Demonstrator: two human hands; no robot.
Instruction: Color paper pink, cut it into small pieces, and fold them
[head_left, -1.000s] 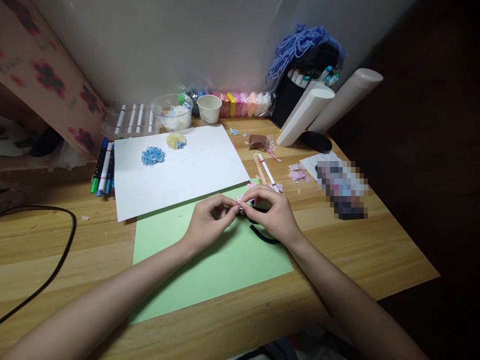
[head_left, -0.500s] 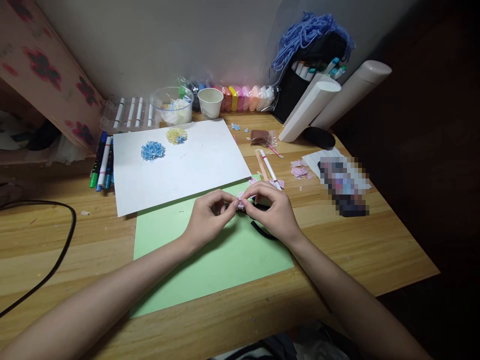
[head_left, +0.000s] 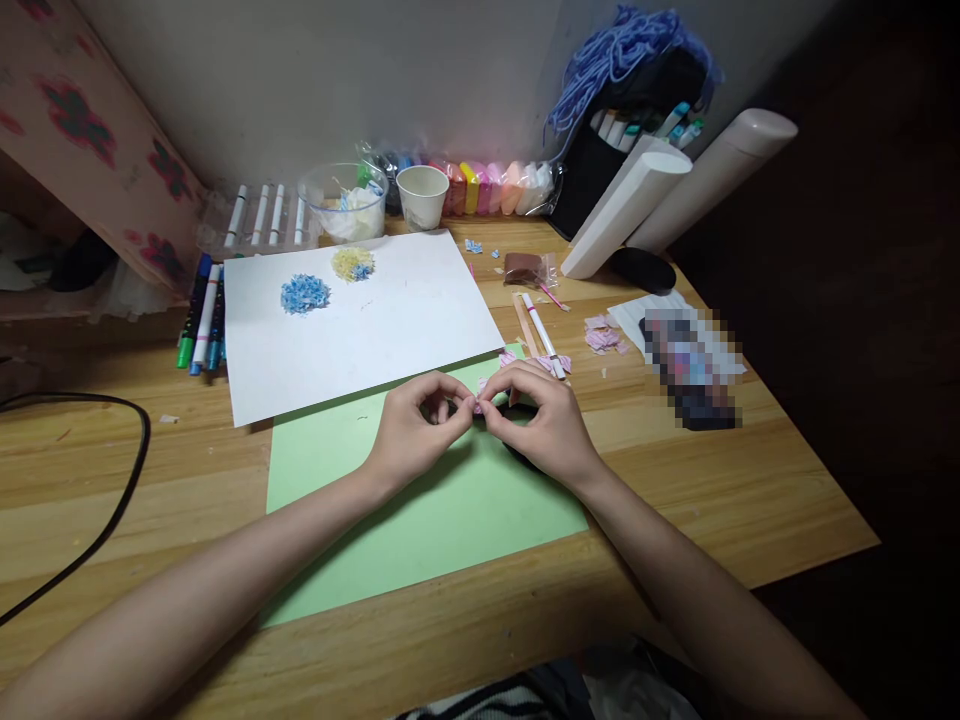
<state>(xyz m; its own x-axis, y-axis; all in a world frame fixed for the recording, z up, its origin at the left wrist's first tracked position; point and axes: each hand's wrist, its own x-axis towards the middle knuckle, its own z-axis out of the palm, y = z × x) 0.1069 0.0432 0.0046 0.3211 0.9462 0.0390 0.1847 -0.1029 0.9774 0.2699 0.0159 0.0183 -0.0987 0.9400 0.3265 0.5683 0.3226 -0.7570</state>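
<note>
My left hand (head_left: 421, 425) and my right hand (head_left: 546, 420) meet above a light green sheet (head_left: 405, 540). Both are closed in a pinch, thumb against forefinger, on a small piece of pink paper (head_left: 478, 405) that the fingertips mostly cover. More pink scraps (head_left: 555, 365) lie just behind my right hand. Under that hand is a black object, largely hidden, whose kind I cannot tell. Overlapping the green sheet at the back is a white sheet (head_left: 360, 350), which carries a blue cluster of crumpled bits (head_left: 305, 294) and a yellow one (head_left: 349, 264) with some blue.
A white marker (head_left: 540, 325) and a flat wooden stick (head_left: 525, 325) lie behind my right hand. Further right are a pink scrap pile (head_left: 604, 338) and a blurred phone (head_left: 690, 370). Along the wall stand a clear bowl (head_left: 311, 200), a paper cup (head_left: 422, 200) and packed coloured clay (head_left: 491, 188).
The view has shifted slightly. My hands stay together over the green sheet, and less of the pink paper shows between my fingertips. The black object under my right hand is more covered.
</note>
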